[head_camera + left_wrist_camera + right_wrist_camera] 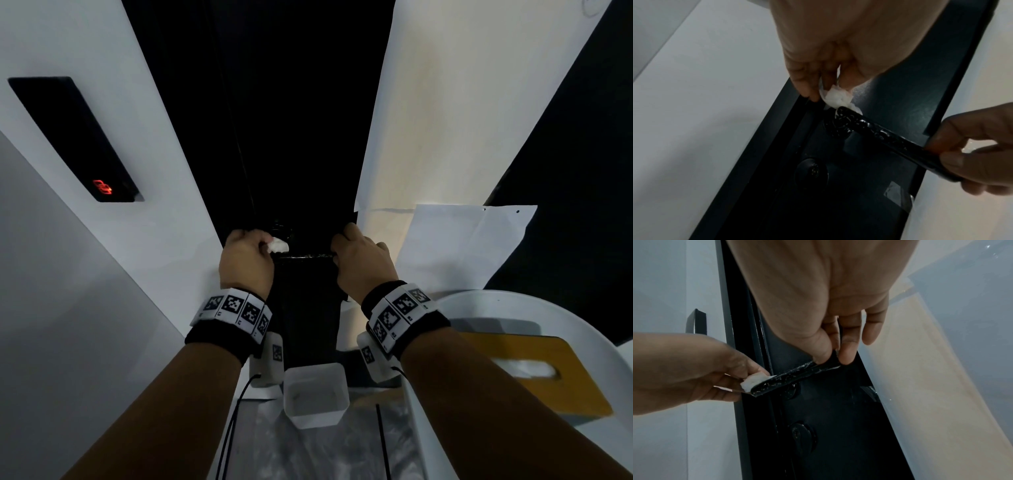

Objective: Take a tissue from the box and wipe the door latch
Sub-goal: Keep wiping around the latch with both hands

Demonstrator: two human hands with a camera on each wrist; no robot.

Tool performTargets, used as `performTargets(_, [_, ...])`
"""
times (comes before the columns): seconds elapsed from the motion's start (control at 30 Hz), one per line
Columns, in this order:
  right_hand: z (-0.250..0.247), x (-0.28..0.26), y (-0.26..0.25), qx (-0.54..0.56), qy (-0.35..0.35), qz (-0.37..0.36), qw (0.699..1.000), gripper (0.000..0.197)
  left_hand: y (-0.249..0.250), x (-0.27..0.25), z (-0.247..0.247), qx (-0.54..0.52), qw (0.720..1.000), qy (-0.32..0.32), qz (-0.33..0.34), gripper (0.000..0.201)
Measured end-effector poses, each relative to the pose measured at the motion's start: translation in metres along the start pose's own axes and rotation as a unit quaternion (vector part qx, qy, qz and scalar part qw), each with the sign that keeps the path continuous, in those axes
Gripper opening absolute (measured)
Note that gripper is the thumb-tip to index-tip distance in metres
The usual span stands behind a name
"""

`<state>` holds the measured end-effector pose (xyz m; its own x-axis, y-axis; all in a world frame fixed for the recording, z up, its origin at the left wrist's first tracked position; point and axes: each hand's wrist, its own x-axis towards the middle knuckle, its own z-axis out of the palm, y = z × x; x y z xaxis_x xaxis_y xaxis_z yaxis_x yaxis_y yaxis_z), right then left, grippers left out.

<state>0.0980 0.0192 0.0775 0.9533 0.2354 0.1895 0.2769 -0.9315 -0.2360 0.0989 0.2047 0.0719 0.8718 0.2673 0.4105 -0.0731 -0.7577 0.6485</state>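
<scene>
Two hands: both yours, up at the door (301,137).
Latch (879,131): black lever on the door, above the keyhole (801,434).
Right hand (363,260): you pinch the latch's free end.
Left hand (245,260): you pinch a wadded tissue (838,99) against the latch's pivot end.
Box (534,373): on the white table (513,308) to your right.

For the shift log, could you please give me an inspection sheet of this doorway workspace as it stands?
Surface: black door; white round table at right.
Job's things: tissue wadded, pressed on the pivot end of the door handle; tissue box on the table.
Clutter: white square container below the hands; paper sheet.
Grippers: left hand pinches the tissue; right hand pinches the handle's free end.
Cables: black wrist-camera leads.
Surroundings: wall reader with red light; keyhole below the handle.
</scene>
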Motion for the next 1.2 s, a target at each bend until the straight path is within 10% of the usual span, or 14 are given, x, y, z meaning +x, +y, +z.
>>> performTargets(1.2, [-0.002, 0.001, -0.002, -0.004, -0.014, 0.005, 1.0, 0.026, -0.013, 0.004, -0.018, 0.001, 0.991, -0.129, 0.023, 0.02])
